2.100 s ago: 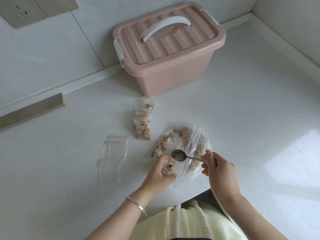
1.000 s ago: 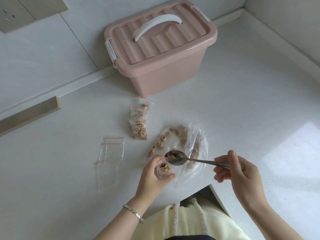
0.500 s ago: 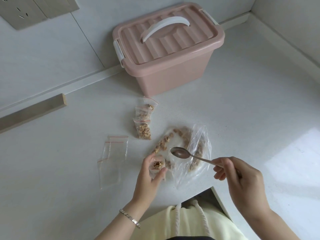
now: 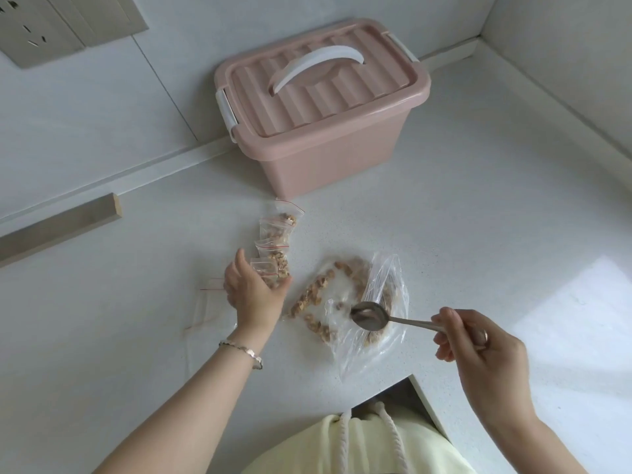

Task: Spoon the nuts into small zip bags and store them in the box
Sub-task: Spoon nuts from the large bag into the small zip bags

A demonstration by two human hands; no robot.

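My left hand (image 4: 251, 292) holds a small zip bag (image 4: 265, 268) with nuts in it, down at the near end of a row of filled small bags (image 4: 275, 234) on the counter. My right hand (image 4: 478, 343) grips the handle of a metal spoon (image 4: 371, 316); its bowl looks empty and hovers over the large clear bag (image 4: 386, 289). Loose nuts (image 4: 314, 295) lie in a ring inside that bag. The pink box (image 4: 328, 145) stands at the back with its lid shut and its white handle flat.
Empty small zip bags (image 4: 210, 302) lie left of my left hand, partly hidden by it. A wooden strip (image 4: 61, 224) lies along the wall at left. The counter edge has a notch (image 4: 415, 384) in front of me. Walls close off the back and right.
My left hand has carried the small bag with nuts away from the spoon, up and left to the row of filled bags. The spoon is empty and has dropped toward the large bag.
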